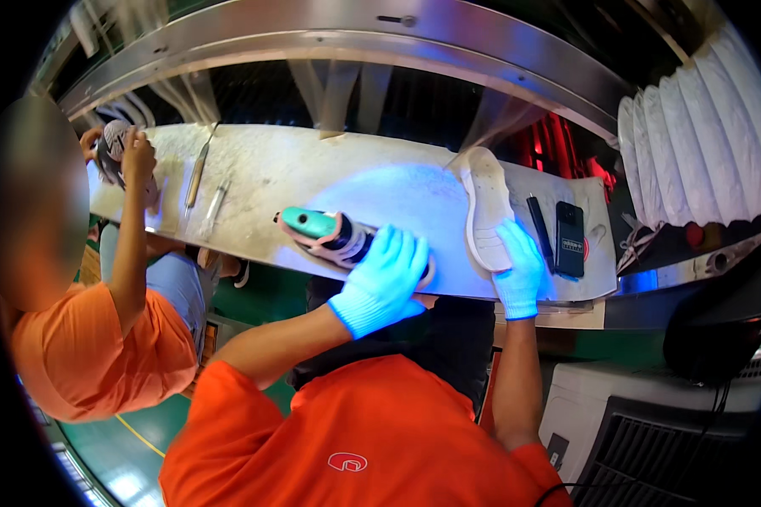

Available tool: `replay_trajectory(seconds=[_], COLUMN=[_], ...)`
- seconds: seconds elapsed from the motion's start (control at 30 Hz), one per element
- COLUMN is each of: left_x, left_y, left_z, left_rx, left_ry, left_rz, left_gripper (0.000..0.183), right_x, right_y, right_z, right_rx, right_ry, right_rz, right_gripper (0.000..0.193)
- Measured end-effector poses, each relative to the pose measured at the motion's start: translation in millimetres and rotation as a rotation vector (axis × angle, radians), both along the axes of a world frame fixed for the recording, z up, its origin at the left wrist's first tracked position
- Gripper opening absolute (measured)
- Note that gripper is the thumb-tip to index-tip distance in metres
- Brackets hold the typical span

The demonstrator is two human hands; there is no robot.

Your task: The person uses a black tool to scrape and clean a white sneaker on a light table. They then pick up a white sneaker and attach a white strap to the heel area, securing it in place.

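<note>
My left hand (385, 277), in a glove lit bright blue, lies over a dark and pale shoe upper (353, 245). Its fingers curl round one end, and a green shoe last (309, 223) shows at the other. The shoe rests on its side or tilted near the bench's front edge; its underside is hidden. My gloved right hand (519, 269) grips the near end of a white shoe sole (487, 207). The sole's hollow side faces up and its far end points away from me. Upper and sole are apart on the bench.
On the pale bench (271, 160), a black phone (570, 237) and a black stick (539, 230) lie right of the sole. A wooden-handled tool (198, 176) lies left. A co-worker (101, 338) holds another shoe (115, 148). A metal rail (347, 25) and white duct (693, 135) border the bench.
</note>
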State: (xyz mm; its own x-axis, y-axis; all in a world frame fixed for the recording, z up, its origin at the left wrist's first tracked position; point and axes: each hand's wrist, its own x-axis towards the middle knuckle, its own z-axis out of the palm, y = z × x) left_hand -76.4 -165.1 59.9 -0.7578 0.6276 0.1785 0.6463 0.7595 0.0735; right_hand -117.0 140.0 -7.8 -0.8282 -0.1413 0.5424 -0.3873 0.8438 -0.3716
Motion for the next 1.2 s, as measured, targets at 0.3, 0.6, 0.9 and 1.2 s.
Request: replay_trajectory(seconds=[0.3, 0.6, 0.9, 1.2], left_x=[22.8, 5.4, 18.5, 36.1], left_y=[-105.0, -59.7, -3.4, 21.5], left_z=[-8.1, 53.9, 133.5, 96.6], left_rx=[0.157, 0.483, 0.889, 0.927], left_ry=[0.226, 0.249, -0.503, -0.16], left_rz=[-0.523, -0.315, 0.134, 0.025], left_gripper=[0.038, 0.041, 0.058, 0.056], right_x=[74.0, 107.1, 150.4, 149.9], right_y=[-22.8, -30.8, -41.8, -64.8], right_z=[-5.3, 11.4, 140.8, 151.0], right_rx=[-0.006, -0.119, -0.893, -1.073], right_ry=[0.046, 0.175, -0.052, -0.293], right_rz=[-0.021, 0.06, 0.148, 0.313], right_gripper=[0.044, 0.038, 0.035, 0.044])
